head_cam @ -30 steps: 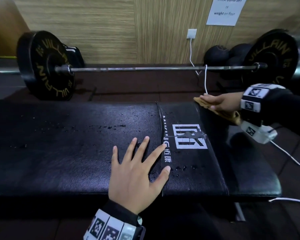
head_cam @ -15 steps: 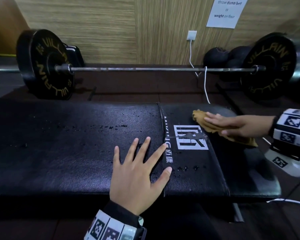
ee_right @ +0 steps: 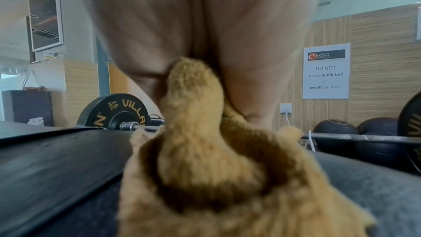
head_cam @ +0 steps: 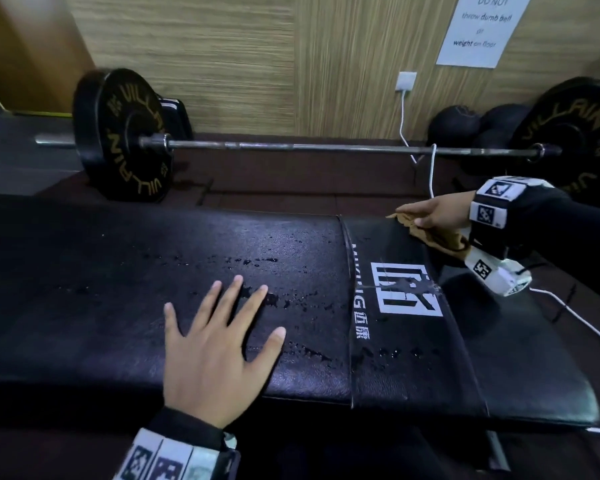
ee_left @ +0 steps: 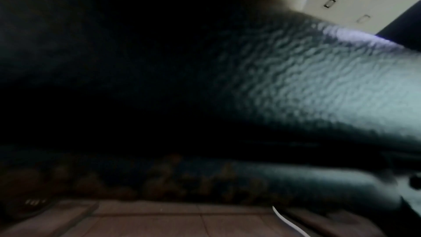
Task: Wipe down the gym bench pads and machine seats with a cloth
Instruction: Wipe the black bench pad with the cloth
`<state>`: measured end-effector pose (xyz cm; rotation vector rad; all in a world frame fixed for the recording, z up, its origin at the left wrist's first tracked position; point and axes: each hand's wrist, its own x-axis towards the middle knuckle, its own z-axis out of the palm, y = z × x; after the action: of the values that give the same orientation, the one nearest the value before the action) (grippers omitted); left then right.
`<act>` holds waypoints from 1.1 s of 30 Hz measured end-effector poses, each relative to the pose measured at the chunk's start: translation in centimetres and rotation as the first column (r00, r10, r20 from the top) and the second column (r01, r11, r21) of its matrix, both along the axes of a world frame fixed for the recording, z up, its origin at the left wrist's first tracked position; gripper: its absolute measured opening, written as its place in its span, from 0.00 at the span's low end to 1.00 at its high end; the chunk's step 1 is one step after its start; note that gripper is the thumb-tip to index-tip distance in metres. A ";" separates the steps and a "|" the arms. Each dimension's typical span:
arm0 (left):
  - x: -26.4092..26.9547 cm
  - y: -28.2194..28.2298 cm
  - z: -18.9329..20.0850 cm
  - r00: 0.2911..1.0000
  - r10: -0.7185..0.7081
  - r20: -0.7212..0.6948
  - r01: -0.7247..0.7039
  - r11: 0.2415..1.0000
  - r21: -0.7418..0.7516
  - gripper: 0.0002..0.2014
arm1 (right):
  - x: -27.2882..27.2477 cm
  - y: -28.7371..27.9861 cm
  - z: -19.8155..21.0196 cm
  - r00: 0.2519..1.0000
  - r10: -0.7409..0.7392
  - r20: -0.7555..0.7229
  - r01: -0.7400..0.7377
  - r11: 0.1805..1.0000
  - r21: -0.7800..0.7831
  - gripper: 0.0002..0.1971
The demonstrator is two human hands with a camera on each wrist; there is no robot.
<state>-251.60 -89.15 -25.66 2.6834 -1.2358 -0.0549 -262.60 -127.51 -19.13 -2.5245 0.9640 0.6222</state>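
A long black bench pad (head_cam: 118,271) runs across the head view, speckled with water droplets (head_cam: 257,261) near its middle and by the white logo (head_cam: 406,292). My left hand (head_cam: 219,351) lies flat on the pad, fingers spread, left of the seam. My right hand (head_cam: 433,213) presses a tan cloth (head_cam: 440,239) onto the pad's far edge at the right. In the right wrist view a fold of the cloth (ee_right: 205,177) is pinched between thumb and palm (ee_right: 250,42). The left wrist view shows only dark pad leather (ee_left: 307,87).
A barbell (head_cam: 291,147) with black plates (head_cam: 122,133) lies on the floor behind the bench, along the wooden wall. Dark medicine balls (head_cam: 465,126) sit at the back right. A white cable (head_cam: 432,171) hangs from a wall socket (head_cam: 406,81) over the bar.
My right hand slid the cloth from beside the logo back to the pad's far edge. My left hand shifted left along the pad, away from the seam.
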 end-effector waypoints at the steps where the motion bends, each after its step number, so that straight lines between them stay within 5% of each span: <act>1: -0.1 -0.1 -0.1 1.000 0.005 -0.001 -0.005 1.000 -0.006 0.31 | 0.5 0.0 0.1 1.000 0.001 -0.006 -0.001 1.000 -0.021 0.25; 13: 0.2 -0.2 -0.8 1.000 -0.002 0.009 0.003 0.994 -0.107 0.29 | 12.4 6.8 -0.6 0.979 0.166 0.120 -0.176 0.981 0.079 0.24; 26: 0.2 -0.4 -0.7 1.000 0.025 0.003 -0.024 0.990 -0.137 0.29 | 6.2 3.4 -0.1 0.984 0.179 0.019 -0.179 0.984 0.019 0.27; 33: 0.2 -0.1 -0.9 1.000 0.015 0.006 -0.014 0.986 -0.164 0.28 | 10.2 9.6 -0.5 0.878 0.478 0.028 -0.477 0.879 -0.014 0.31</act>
<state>-251.38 -89.23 -26.59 2.5528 -1.1682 0.0559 -252.38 -117.91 -19.63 -2.7833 0.3164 0.7104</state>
